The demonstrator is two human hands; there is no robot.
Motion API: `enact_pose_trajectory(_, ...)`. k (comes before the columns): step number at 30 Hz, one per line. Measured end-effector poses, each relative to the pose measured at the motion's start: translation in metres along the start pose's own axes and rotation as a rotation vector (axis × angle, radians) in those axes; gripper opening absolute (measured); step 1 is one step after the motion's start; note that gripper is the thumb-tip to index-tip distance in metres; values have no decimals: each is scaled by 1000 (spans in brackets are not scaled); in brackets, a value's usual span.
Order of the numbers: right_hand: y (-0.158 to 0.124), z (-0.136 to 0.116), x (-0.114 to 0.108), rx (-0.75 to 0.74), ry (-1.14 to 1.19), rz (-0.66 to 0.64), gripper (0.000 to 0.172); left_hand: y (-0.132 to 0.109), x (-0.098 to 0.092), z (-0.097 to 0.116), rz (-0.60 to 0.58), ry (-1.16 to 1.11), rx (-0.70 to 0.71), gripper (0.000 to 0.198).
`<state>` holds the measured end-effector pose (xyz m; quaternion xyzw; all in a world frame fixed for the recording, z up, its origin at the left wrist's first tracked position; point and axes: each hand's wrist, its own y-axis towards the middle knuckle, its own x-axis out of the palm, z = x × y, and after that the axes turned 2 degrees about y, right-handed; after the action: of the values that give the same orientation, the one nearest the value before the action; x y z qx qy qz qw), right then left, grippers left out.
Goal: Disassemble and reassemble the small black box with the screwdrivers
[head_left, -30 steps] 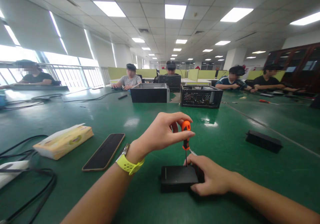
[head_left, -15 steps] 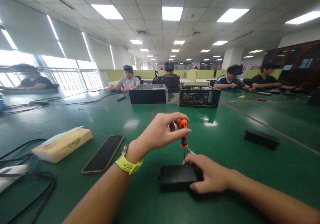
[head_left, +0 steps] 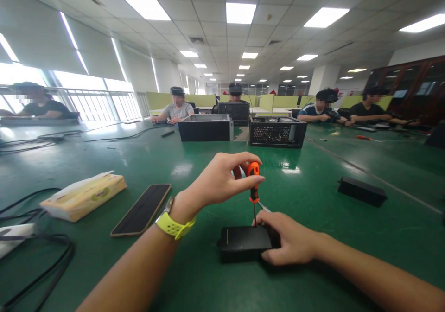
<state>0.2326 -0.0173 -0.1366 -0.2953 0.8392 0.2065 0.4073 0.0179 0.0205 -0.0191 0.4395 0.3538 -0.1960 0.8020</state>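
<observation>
Its grip closed on the handle, a left hand [head_left: 225, 177] holds an orange-and-black screwdriver [head_left: 255, 192] upright, apparently so the shaft points straight down at a black box's [head_left: 243, 240] far edge. The right hand [head_left: 292, 238] clasps the box's right end, likely steadying it against the green tabletop [head_left: 194, 279]. From where I stand, a phone [head_left: 142, 210] and tissue pack [head_left: 86, 196] lie left, another box [head_left: 361, 191] right, seemingly leaving elbow room; two computer cases [head_left: 205, 129] sit beyond.
</observation>
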Motion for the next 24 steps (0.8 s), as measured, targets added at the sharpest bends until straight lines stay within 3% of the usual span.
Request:
enact_pose_trajectory(15,-3,2,1,-15,-21,13,44,-2,-3,6,37,66,34,27)
enact_pose_trajectory(24,-4,-1,1,-4,-6,-13,44,-5,-7,13,13,-41,43,24)
